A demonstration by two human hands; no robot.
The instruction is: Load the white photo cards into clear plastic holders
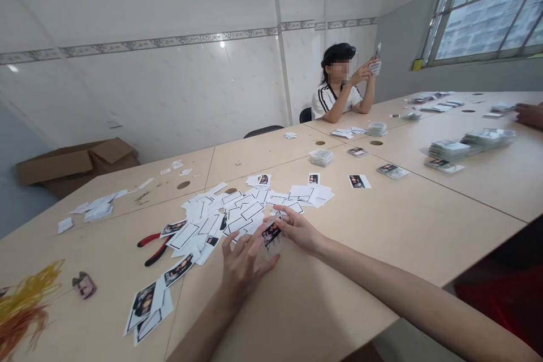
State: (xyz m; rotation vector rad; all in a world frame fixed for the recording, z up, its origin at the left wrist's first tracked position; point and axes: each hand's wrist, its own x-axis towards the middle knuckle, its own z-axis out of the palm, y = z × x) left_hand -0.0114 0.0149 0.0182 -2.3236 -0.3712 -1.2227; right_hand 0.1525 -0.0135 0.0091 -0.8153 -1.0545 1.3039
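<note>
The picture card (272,230) was between both hands, in or against a clear sleeve (275,249), which the half-curled left hand (242,263) held while the right hand (300,232), nearly closed, pinched the card's top.

bare, slender forearms (382,280) with narrow wrists (324,246), bare hands (299,232), slim fingers (287,210)

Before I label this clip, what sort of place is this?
Probably a small packing workroom: a long shared table with heaped cards, stacked clear packs and a cardboard box.
</note>
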